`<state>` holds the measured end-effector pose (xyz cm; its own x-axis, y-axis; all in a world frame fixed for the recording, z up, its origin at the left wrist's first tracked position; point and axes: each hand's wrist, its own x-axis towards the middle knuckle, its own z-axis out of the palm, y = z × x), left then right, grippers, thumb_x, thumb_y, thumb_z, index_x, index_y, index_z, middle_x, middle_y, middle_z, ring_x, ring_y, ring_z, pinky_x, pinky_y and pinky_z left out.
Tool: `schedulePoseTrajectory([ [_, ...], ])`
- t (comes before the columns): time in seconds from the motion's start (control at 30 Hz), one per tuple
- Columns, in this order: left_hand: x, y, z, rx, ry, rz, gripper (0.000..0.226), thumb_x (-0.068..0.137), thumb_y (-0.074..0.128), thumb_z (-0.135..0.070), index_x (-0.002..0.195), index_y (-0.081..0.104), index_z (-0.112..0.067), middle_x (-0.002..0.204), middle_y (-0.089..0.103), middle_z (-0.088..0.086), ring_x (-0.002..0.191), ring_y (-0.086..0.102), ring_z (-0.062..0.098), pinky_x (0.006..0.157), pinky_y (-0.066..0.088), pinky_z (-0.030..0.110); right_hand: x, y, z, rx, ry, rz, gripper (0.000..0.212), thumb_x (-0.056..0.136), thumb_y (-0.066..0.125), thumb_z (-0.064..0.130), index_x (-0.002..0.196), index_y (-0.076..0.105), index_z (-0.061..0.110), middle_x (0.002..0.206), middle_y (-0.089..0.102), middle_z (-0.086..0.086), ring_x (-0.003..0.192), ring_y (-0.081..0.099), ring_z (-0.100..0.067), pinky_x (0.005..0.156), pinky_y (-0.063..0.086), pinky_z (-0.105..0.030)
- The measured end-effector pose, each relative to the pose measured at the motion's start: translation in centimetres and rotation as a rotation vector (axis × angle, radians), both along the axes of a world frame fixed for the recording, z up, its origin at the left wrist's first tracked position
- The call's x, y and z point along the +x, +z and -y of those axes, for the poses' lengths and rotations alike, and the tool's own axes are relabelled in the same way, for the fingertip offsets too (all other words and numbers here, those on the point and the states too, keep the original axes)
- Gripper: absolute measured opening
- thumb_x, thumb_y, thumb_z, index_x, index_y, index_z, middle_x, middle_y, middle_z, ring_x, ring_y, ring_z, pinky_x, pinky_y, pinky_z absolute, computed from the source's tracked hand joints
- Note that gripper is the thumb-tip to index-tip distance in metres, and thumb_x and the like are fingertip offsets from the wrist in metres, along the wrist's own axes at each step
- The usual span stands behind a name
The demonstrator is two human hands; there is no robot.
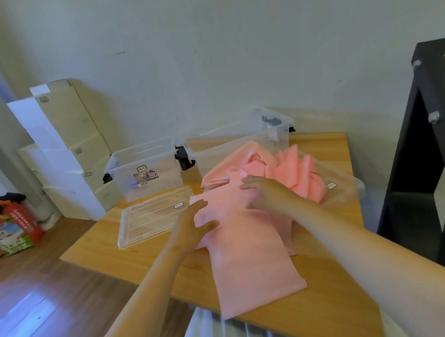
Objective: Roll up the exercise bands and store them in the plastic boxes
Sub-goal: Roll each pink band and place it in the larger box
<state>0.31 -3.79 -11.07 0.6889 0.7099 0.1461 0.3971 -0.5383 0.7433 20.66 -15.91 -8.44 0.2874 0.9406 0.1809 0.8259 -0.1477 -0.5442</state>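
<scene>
On the wooden table (333, 295) one pink exercise band (252, 264) lies flat, its long axis running from the near edge to the far pile of bands (295, 169) before the clear plastic boxes (143, 165). Both hands meet its far end. The right hand (269, 193) rests on it with fingers spread; the left hand (191, 221) is at its left edge, and I cannot tell if it pinches.

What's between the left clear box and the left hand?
The head view shows a clear lid lying flat on the table, between the left box and the left hand.
</scene>
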Motion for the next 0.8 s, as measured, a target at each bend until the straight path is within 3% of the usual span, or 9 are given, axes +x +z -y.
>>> schedulePoseTrajectory([
  [0.1,1.6,-1.2,-1.1,-0.019,0.09,-0.055,0.062,0.089,0.07,-0.027,0.144,0.044,-0.016,0.151,0.041,0.002,0.141,0.034,0.022,0.11,0.027,0.03,0.8,-1.1,-1.8,-0.021,-0.039,0.186,0.053,0.09,0.062,0.026,0.137,0.048,0.005,0.15,0.038,-0.009,0.14,0.032,-0.02,0.114,0.021,-0.028],
  [0.2,2.5,-2.1,-1.9,-0.059,0.176,-0.021,0.051,0.092,0.065,-0.026,0.14,0.049,-0.016,0.138,0.057,0.003,0.131,0.048,0.025,0.106,0.035,0.032,0.9,-2.3,-2.4,-0.022,-0.106,0.27,0.04,0.092,0.056,0.029,0.124,0.056,0.006,0.132,0.056,-0.011,0.124,0.048,-0.027,0.1,0.036,-0.036],
  [0.27,2.7,-2.5,-2.2,-0.04,0.206,-0.018,0.048,0.092,0.064,-0.026,0.137,0.053,-0.015,0.126,0.064,0.0,0.122,0.054,0.023,0.104,0.038,0.033,0.6,-2.9,-2.7,-0.005,-0.172,0.321,0.03,0.092,0.054,0.03,0.113,0.06,0.01,0.118,0.061,-0.009,0.114,0.051,-0.029,0.089,0.037,-0.035],
  [0.4,3.4,-2.6,-2.7,0.042,0.224,-0.034,0.033,0.088,0.068,-0.03,0.119,0.068,-0.021,0.105,0.068,-0.002,0.11,0.057,0.024,0.103,0.039,0.043,0.5,-3.3,-3.8,0.056,-0.261,0.32,0.022,0.091,0.056,0.024,0.107,0.069,0.016,0.11,0.063,-0.005,0.109,0.049,-0.027,0.084,0.033,-0.034],
  [0.53,3.6,-2.9,-3.3,0.039,0.229,0.005,0.022,0.085,0.072,-0.029,0.106,0.074,-0.024,0.083,0.061,-0.01,0.099,0.059,0.022,0.098,0.043,0.043,0.4,-3.8,-4.1,0.134,-0.313,0.244,0.015,0.086,0.06,0.017,0.094,0.072,0.018,0.1,0.067,-0.001,0.102,0.051,-0.025,0.081,0.034,-0.034],
  [0.73,4.5,-2.0,-3.9,0.074,0.204,0.05,0.038,0.08,0.077,-0.031,0.116,0.067,-0.031,0.11,0.06,-0.004,0.111,0.052,0.021,0.098,0.041,0.043,0.5,-1.6,-4.3,0.329,-0.281,-0.031,0.003,0.076,0.072,0.017,0.076,0.074,0.02,0.09,0.069,0.0,0.103,0.053,-0.018,0.093,0.04,-0.033],
  [0.8,4.8,-1.4,-4.2,0.113,0.161,0.03,0.028,0.08,0.078,-0.031,0.107,0.071,-0.033,0.116,0.063,-0.003,0.115,0.052,0.021,0.098,0.041,0.043,0.6,-0.2,-4.4,0.361,-0.245,-0.117,0.009,0.073,0.074,0.017,0.07,0.071,0.025,0.086,0.064,0.005,0.103,0.052,-0.015,0.094,0.039,-0.031],
])
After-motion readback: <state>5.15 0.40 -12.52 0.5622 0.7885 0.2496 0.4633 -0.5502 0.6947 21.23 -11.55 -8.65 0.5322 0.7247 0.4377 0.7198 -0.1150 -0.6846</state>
